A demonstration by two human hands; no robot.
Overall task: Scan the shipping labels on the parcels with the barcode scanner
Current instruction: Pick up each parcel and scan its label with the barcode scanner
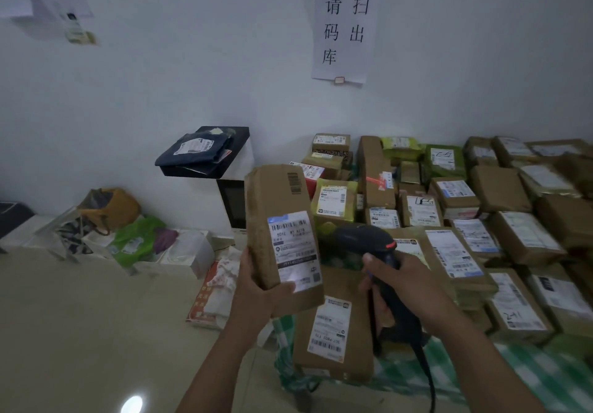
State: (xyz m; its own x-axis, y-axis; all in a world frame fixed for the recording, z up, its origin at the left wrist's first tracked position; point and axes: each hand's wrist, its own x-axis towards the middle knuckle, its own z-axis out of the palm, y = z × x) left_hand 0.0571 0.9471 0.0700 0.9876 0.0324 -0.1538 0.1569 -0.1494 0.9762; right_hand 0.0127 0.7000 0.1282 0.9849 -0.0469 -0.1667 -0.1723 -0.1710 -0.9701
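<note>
- Over the near left corner of the table [529,377], which has a green checked cloth, the left grip [260,287], a bare hand, holds a tall brown cardboard parcel [282,201] by its lower end. The thumb lies across the front and the fingers are curled behind.
- That parcel stands nearly upright in the air, clear of the table. Its white shipping label [293,249] faces the camera, and a bright patch sits on the label's lower part.
- Just to the right, the right grip [398,287] is wrapped closed round the handle of a black barcode scanner [372,242]. The scanner's head is turned left toward the held parcel, near it but not touching.
- A black cable [426,377] hangs from the bottom of the handle.
- Beneath both hands a flat brown box [305,332] lies on the cloth with its own label [330,329] facing up.
- Behind and to the right, a pile of parcels [500,188], brown, green and yellow, covers the table up to the wall.
- A paper sign [346,27] with Chinese characters hangs on the wall above the pile.
- Left of the table, a dark mailer bag [195,153] rests on a black-topped stand.
- Bags lie on the floor [80,316] along the wall, among them a green bag [134,242].
</note>
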